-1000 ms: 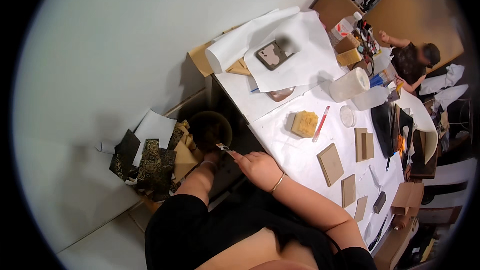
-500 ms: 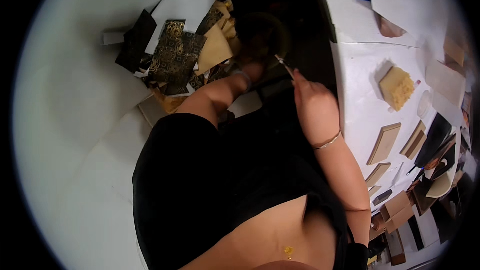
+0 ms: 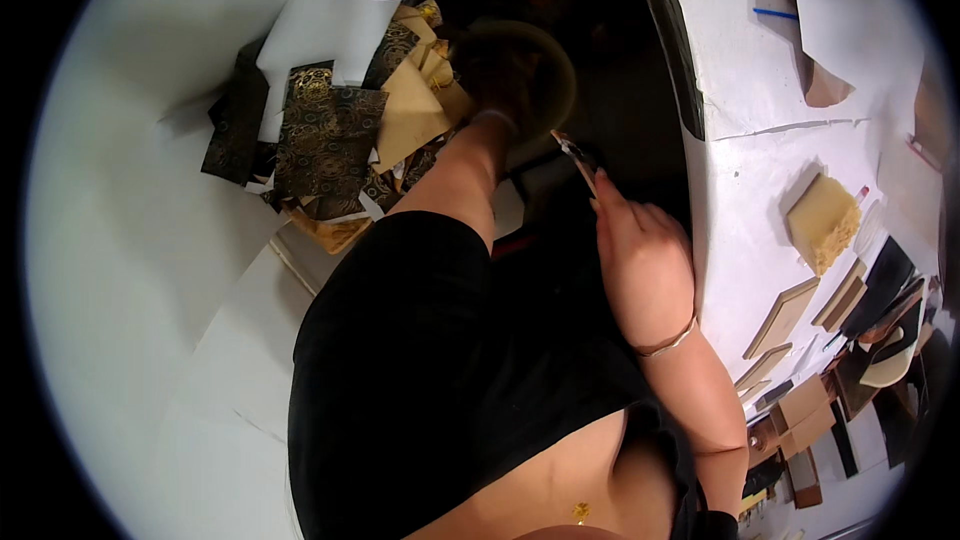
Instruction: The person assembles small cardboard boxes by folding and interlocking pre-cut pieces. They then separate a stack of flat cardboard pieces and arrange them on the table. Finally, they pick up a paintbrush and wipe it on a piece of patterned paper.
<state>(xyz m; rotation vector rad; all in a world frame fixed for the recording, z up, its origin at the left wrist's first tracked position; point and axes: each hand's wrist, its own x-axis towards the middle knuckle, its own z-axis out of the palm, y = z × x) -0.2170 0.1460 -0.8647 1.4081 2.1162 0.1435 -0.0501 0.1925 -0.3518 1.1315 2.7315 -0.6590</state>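
Note:
My left arm stretches away from me into the dark space beyond the table's left edge. My left hand point(image 3: 503, 90) is in deep shadow at a round, greenish-rimmed container point(image 3: 568, 75), and its fingers cannot be made out. Closed around a slim tool point(image 3: 575, 156) with a pale, stained tip, my right hand point(image 3: 645, 265) hangs beside the table edge. The tool points away from me and slightly left; its exact kind is unclear. To the left of my left forearm lies a heap of scraps, including a black-and-gold patterned sheet point(image 3: 328, 145) and a tan piece point(image 3: 412, 115).
On the right, a white-covered table point(image 3: 740, 200) carries a yellow foam block point(image 3: 822, 220), flat beige pieces point(image 3: 782, 318) and a blue stick point(image 3: 776, 13). An open cardboard box point(image 3: 805, 410) sits nearer me. A pale wall point(image 3: 120, 190) curves along the left.
My left hand has reached farther away, deeper into the shadow at the round container. My right hand keeps hold of the slim tool. The whole view has shifted a little.

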